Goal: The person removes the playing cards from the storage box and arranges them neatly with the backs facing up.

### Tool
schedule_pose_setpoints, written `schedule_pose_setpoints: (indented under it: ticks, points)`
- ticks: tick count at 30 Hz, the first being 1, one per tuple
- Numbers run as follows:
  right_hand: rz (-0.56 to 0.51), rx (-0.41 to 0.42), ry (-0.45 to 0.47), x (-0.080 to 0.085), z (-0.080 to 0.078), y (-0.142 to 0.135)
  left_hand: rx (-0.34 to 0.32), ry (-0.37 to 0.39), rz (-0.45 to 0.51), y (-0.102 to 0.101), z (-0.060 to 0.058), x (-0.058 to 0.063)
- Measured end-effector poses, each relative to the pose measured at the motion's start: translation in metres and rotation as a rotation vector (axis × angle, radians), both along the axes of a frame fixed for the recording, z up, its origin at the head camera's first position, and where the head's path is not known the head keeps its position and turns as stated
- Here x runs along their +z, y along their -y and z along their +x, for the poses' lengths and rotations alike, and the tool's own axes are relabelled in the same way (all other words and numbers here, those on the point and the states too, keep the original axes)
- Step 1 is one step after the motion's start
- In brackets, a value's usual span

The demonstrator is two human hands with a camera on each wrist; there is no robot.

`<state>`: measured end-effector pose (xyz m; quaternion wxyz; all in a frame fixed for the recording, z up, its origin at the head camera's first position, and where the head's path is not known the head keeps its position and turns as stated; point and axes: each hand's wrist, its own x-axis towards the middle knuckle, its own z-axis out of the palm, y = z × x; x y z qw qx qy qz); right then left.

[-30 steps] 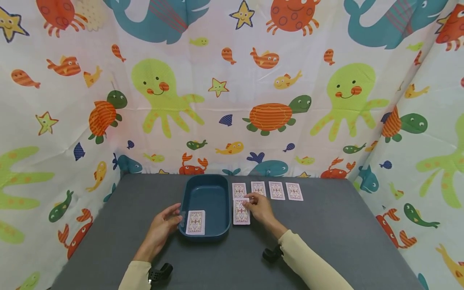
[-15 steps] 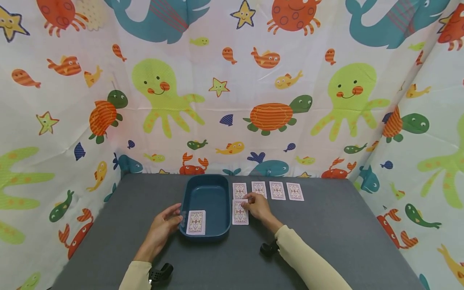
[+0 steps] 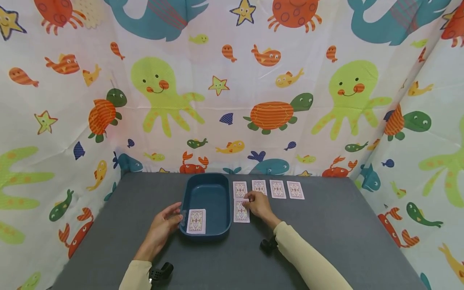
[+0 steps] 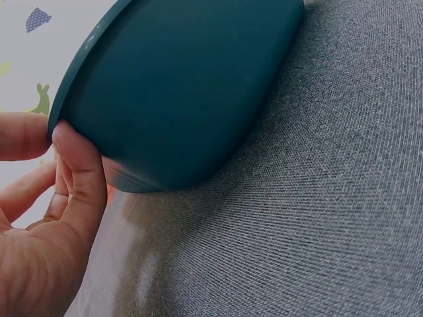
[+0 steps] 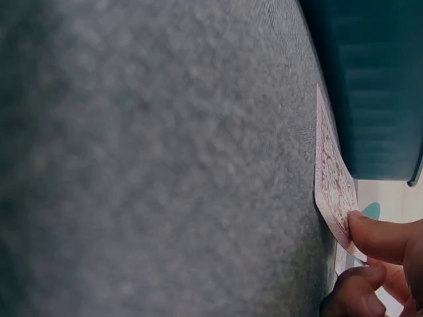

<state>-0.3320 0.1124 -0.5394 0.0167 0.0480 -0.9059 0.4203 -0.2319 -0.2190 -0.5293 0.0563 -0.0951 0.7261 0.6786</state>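
Note:
My left hand [image 3: 164, 227] is at the left wall of a dark teal plastic bin [image 3: 214, 201]; in the left wrist view its thumb and index finger pinch the bin's rim [image 4: 82, 56]. Face down in the bin's near left corner lies a playing card [image 3: 196, 221] with a red-patterned back. Just right of the bin, my right hand [image 3: 260, 204] pinches the right edge of another face-down playing card [image 3: 241, 212]. In the right wrist view the thumb is on top of this card [image 5: 332, 172], which lies close over the cloth beside the bin's wall.
Behind the pinched card, a row of face-down cards runs to the right, from one beside the bin [image 3: 239, 189] to the farthest card [image 3: 295, 190]. Grey cloth [image 3: 326, 229] covers the table. A sea-animal curtain [image 3: 232, 108] hangs along the back and sides.
The card pinched by my right hand has shifted slightly and looks a little smaller, lower to the table. My left hand stays on the bin's rim.

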Motion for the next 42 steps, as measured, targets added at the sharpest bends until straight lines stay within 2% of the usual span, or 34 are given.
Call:
schedule_pose_setpoints:
  ticks: [6, 16, 27, 36, 42]
  points:
    - [0.048, 0.015, -0.014, -0.001, -0.003, 0.0, -0.001, -0.003, 0.0, -0.001, -0.001, 0.0]
    - [-0.002, -0.02, -0.036, 0.003, -0.001, -0.003, -0.001, -0.021, -0.016, -0.002, -0.005, 0.001]
    - [-0.135, 0.02, -0.061, 0.018, 0.024, 0.003, 0.002, -0.005, -0.026, -0.001, 0.0, -0.003]
    - [-0.221, 0.012, -0.091, 0.036, 0.042, 0.014, 0.007, 0.001, -0.026, -0.001, 0.0, -0.002]
    - [-0.274, 0.032, -0.17, 0.051, 0.052, 0.024, -0.009, -0.011, -0.032, 0.001, 0.0, -0.002]
